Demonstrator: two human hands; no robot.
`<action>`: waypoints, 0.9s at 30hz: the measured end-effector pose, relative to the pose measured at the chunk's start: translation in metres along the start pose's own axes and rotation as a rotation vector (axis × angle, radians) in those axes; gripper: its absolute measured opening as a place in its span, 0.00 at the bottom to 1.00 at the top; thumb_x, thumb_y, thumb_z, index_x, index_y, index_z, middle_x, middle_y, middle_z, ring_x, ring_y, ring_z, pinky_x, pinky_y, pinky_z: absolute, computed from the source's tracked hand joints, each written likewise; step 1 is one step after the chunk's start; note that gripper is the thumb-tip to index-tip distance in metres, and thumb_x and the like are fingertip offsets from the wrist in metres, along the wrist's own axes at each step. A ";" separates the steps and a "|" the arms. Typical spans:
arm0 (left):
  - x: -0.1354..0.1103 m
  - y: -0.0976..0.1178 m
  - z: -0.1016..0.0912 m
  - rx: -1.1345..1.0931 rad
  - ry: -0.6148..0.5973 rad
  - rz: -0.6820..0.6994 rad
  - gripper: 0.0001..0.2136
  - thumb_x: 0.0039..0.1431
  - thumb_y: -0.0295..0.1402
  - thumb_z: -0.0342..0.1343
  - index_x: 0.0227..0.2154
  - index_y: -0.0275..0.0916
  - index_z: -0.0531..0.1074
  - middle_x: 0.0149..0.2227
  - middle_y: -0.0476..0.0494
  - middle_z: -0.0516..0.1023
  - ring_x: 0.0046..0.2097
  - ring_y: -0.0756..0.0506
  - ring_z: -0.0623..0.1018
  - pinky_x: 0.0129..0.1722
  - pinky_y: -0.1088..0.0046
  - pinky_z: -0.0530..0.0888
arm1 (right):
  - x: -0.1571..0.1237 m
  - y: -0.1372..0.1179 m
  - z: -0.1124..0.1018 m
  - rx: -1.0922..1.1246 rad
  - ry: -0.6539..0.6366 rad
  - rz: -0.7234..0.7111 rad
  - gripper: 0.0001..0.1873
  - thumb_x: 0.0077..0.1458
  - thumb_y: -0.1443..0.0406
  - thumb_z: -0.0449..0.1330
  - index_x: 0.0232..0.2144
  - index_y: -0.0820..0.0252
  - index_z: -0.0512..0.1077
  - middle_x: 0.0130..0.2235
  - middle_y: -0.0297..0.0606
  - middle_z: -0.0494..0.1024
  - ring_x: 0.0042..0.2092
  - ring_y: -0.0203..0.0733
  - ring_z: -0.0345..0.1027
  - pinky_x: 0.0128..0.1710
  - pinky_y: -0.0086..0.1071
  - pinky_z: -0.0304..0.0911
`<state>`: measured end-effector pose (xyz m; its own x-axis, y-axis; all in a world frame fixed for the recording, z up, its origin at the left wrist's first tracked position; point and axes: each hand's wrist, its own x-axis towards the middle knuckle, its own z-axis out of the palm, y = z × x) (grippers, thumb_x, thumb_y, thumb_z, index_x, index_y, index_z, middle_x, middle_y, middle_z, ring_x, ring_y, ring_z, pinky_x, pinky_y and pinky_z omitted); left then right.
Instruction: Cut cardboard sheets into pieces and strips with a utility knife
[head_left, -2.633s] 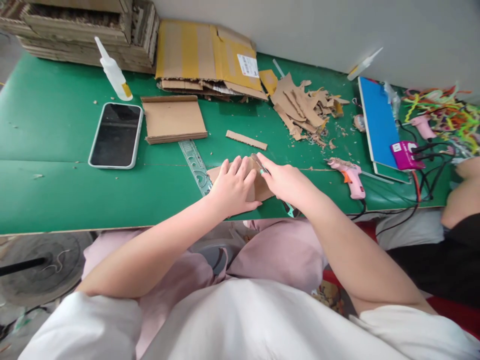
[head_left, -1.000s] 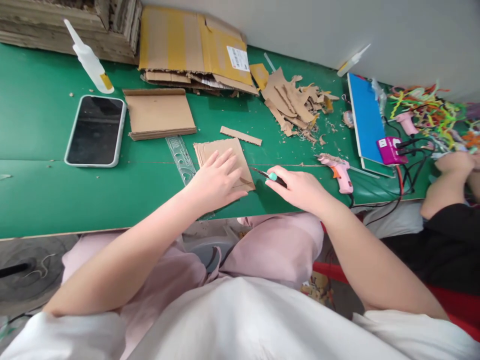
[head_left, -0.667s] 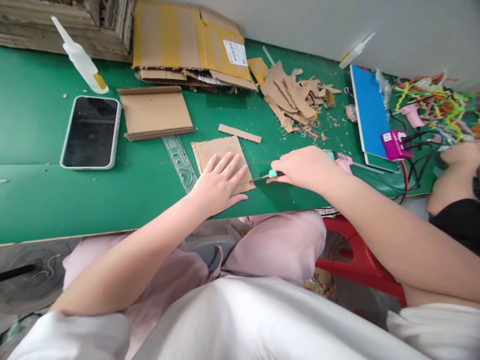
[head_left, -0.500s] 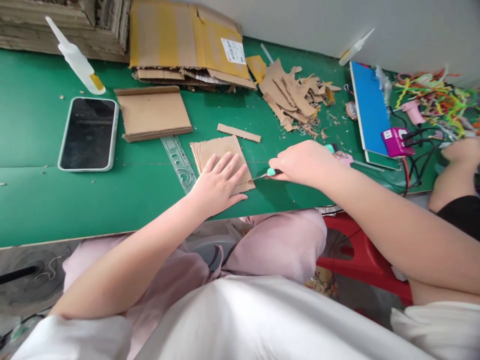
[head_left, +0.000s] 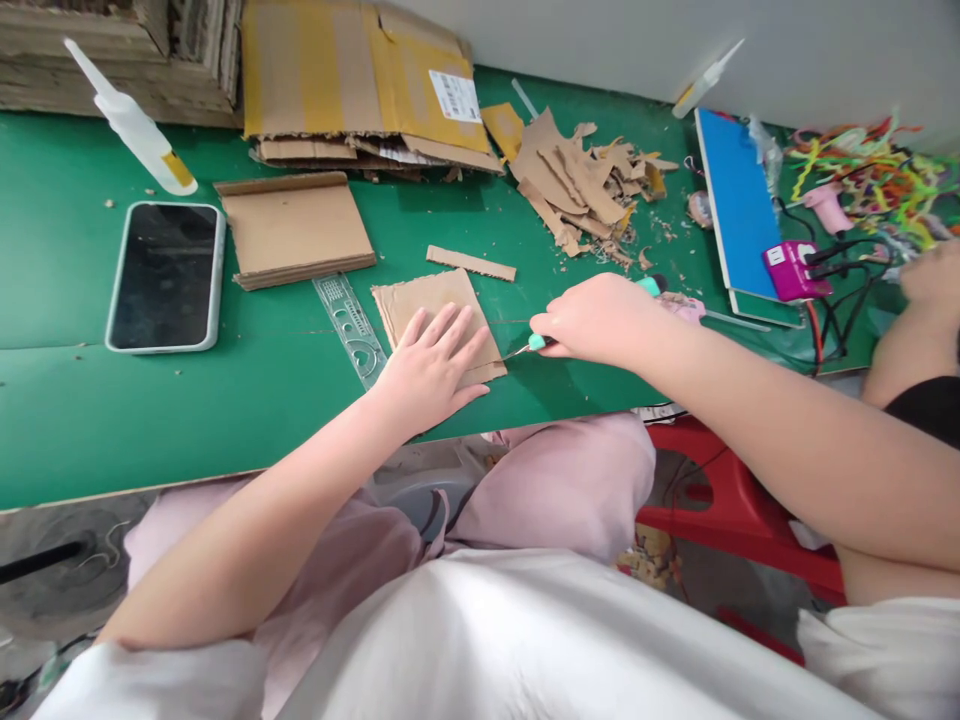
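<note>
My left hand (head_left: 431,360) lies flat with fingers spread on a square piece of cardboard (head_left: 442,288), pressing it to the table. In my right hand (head_left: 596,318) is a craft knife (head_left: 537,342) with a teal and black handle, gripped low and nearly level. Its thin metal blade meets the right edge of the cardboard near the lower corner, where a line runs across the piece. A clear plastic stencil ruler (head_left: 349,325) sits just left of the cardboard, and a narrow cardboard strip (head_left: 471,263) lies behind it.
On the green table (head_left: 60,420) are a phone (head_left: 166,278), a folded cardboard tray (head_left: 296,225), a glue bottle (head_left: 135,125), a taped carton (head_left: 322,75) and torn scraps (head_left: 577,180). Rightward are a blue board (head_left: 739,205), a magenta plug adapter (head_left: 795,270) and another person's arm (head_left: 919,320).
The view has shifted slightly, so the table's things appear a little further left. Both hands, the cardboard and the knife keep nearly the same arrangement.
</note>
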<state>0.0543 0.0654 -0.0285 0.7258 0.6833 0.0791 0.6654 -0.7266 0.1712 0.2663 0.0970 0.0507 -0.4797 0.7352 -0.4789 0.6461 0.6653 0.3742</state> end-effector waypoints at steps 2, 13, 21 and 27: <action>0.000 0.000 -0.001 -0.008 -0.001 -0.006 0.30 0.63 0.46 0.44 0.63 0.34 0.54 0.65 0.32 0.53 0.65 0.32 0.54 0.62 0.48 0.51 | 0.001 0.001 0.001 -0.021 -0.007 -0.020 0.14 0.57 0.56 0.54 0.34 0.59 0.74 0.28 0.42 0.77 0.31 0.44 0.70 0.26 0.32 0.46; 0.001 -0.001 -0.002 0.029 -0.004 0.006 0.28 0.63 0.45 0.43 0.62 0.34 0.55 0.65 0.32 0.54 0.65 0.32 0.55 0.61 0.47 0.54 | 0.005 0.003 0.008 -0.003 -0.039 0.003 0.14 0.58 0.56 0.52 0.33 0.56 0.75 0.29 0.42 0.78 0.33 0.43 0.69 0.29 0.33 0.50; 0.002 -0.001 -0.003 0.038 -0.015 0.007 0.29 0.63 0.45 0.43 0.62 0.33 0.55 0.65 0.31 0.54 0.65 0.32 0.55 0.61 0.47 0.54 | 0.004 0.004 0.011 0.061 -0.013 0.031 0.12 0.56 0.57 0.55 0.29 0.58 0.74 0.26 0.40 0.77 0.33 0.41 0.69 0.29 0.33 0.49; 0.001 -0.001 -0.003 0.041 -0.014 0.007 0.28 0.64 0.45 0.42 0.62 0.34 0.55 0.65 0.32 0.54 0.65 0.32 0.55 0.61 0.48 0.54 | 0.004 0.004 0.011 0.123 -0.016 0.042 0.10 0.55 0.59 0.57 0.28 0.59 0.74 0.27 0.41 0.78 0.35 0.42 0.69 0.32 0.35 0.51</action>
<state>0.0542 0.0673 -0.0254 0.7324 0.6776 0.0666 0.6669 -0.7337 0.1302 0.2734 0.1009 0.0420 -0.4421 0.7591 -0.4778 0.7339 0.6124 0.2939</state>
